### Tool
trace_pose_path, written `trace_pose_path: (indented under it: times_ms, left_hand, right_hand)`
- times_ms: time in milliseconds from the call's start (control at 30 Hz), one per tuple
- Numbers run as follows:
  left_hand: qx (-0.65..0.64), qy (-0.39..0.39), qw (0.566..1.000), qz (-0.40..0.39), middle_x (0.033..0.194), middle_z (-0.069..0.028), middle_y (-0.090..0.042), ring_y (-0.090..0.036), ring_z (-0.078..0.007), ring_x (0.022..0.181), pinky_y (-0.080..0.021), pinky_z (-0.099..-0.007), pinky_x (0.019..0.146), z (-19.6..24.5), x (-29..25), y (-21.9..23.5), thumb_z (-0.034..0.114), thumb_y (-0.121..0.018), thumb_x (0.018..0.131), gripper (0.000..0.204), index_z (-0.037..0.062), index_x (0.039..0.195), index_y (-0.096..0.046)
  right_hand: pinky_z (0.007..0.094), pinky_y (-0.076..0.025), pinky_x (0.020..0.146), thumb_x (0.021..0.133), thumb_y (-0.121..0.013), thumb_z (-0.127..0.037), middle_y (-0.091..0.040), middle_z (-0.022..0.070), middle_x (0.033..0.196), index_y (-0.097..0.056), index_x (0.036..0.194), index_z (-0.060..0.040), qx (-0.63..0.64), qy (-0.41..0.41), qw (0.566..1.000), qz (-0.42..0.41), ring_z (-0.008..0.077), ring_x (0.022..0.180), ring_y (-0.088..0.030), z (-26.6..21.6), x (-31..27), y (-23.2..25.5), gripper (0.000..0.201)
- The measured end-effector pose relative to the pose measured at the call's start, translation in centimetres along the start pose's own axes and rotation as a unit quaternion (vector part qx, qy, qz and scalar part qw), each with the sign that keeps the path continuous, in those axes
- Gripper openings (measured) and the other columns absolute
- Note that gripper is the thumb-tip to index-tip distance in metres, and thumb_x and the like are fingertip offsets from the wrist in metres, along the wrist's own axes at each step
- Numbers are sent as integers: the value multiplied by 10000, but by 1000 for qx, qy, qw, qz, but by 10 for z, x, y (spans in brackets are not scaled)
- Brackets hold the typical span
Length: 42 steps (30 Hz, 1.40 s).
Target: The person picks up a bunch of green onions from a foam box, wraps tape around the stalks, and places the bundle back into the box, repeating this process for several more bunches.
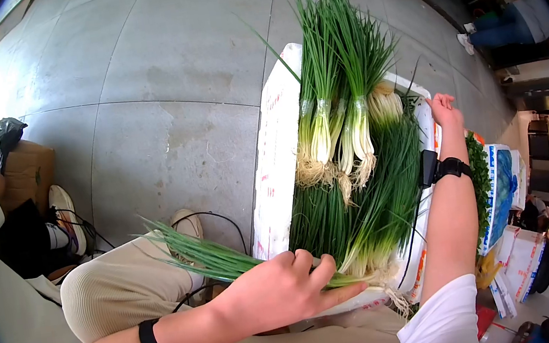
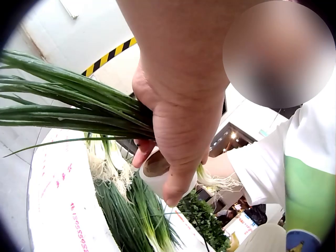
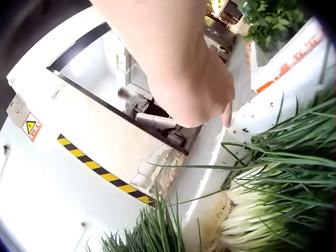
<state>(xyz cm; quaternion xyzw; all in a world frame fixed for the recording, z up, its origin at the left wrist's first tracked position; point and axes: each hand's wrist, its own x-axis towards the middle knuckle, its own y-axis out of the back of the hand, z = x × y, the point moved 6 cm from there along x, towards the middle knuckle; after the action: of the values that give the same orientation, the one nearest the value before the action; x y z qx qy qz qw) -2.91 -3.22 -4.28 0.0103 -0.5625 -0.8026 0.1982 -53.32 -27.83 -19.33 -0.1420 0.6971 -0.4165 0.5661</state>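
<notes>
My left hand point(image 1: 287, 291) grips a small bunch of spring onions point(image 1: 213, 256) over the near end of a white foam box point(image 1: 268, 179). The long green leaves reach out to the left, and the pale roots point(image 1: 399, 301) stick out past the fingers. In the left wrist view, a white round thing with a brownish hollow point(image 2: 157, 165) shows by the fingers, partly hidden. My right hand point(image 1: 444, 109) hovers by the box's far right rim, fingers loosely curled, with nothing seen in them. Tied bunches of spring onions point(image 1: 338, 104) lie across loose ones point(image 1: 362, 208) in the box.
Leafy greens point(image 1: 479, 179) stand in another box to the right, with more white boxes point(image 1: 518, 257) beyond. A brown carton point(image 1: 31, 169) is at the left on the grey tiled floor point(image 1: 171, 67). Another person point(image 1: 511, 22) is at the upper right.
</notes>
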Motion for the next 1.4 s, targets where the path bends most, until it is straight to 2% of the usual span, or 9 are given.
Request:
trace_pose_path:
  times_ms: [400,500,600,667,800,867,1000,1333,1400]
  left_hand:
    - [23,21,999,39,970,-23,-545,-527,-109,653,-482,-212,533,-8,-4,19,141,-603,772,798,384,1512,-432]
    - [-18,60,997,49,1047,-37,-584,-610,-141,727,-557,-256,589,-16,-2,38,165,-658,796,782,380,1512,-430]
    - [-174,124,971,109,1104,-73,-626,-679,-253,793,-599,-348,683,-25,-2,59,205,-847,697,972,277,1549,-387]
    - [-237,153,950,131,1131,-120,-650,-678,-299,795,-584,-370,702,-29,-3,63,215,-876,720,1100,169,1606,-225]
    - [-351,196,894,199,1207,-237,-626,-660,-437,989,-555,-461,856,-26,-5,76,191,-863,731,1213,132,1612,-32]
    - [-347,195,891,217,1164,-181,-674,-667,-273,806,-535,-335,668,-21,-7,80,214,-911,711,1327,69,1601,62]
    - [-350,206,889,211,1157,-157,-678,-645,-219,810,-525,-309,663,-8,-9,88,204,-926,694,1332,96,1609,36]
    - [-299,141,925,187,1228,-244,-644,-637,-481,1054,-542,-471,872,31,-4,93,190,-876,707,1201,110,1596,-72]
    - [-292,115,929,197,1205,-255,-631,-646,-432,1022,-545,-442,853,35,-1,93,153,-851,692,1115,59,1569,-169]
  right_hand:
    - [237,-295,466,979,-423,-40,-545,-16,755,-89,1588,-28,-357,-79,928,-74,81,479,-328,50,-168,-71,695]
    - [212,-276,419,1001,-513,-143,-513,-41,679,-385,1477,-22,-635,-42,760,-128,54,470,-348,43,-244,-66,508]
    - [205,-305,401,972,-605,-183,-562,-38,653,-630,1248,-28,-882,55,456,-106,38,465,-409,32,-322,-29,317]
    - [191,-371,442,918,-686,-137,-656,0,710,-690,1101,-26,-939,64,335,-52,37,517,-511,38,-368,5,214]
    - [215,-479,567,854,-722,-21,-715,37,758,-726,901,-6,-925,204,294,-128,70,644,-633,65,-440,66,49]
    - [234,-500,603,862,-702,-9,-718,50,758,-717,848,17,-906,248,305,-159,87,660,-646,97,-470,83,33]
    - [270,-509,654,917,-657,-19,-700,91,788,-724,948,14,-850,285,355,-265,150,710,-656,149,-501,99,80]
    - [401,-467,822,745,-849,-243,-650,89,996,-683,945,-45,-788,450,190,-375,285,930,-568,211,-527,91,327]
    - [406,-469,839,703,-865,-255,-658,91,991,-705,922,-38,-796,472,147,-349,297,941,-575,214,-534,93,348]
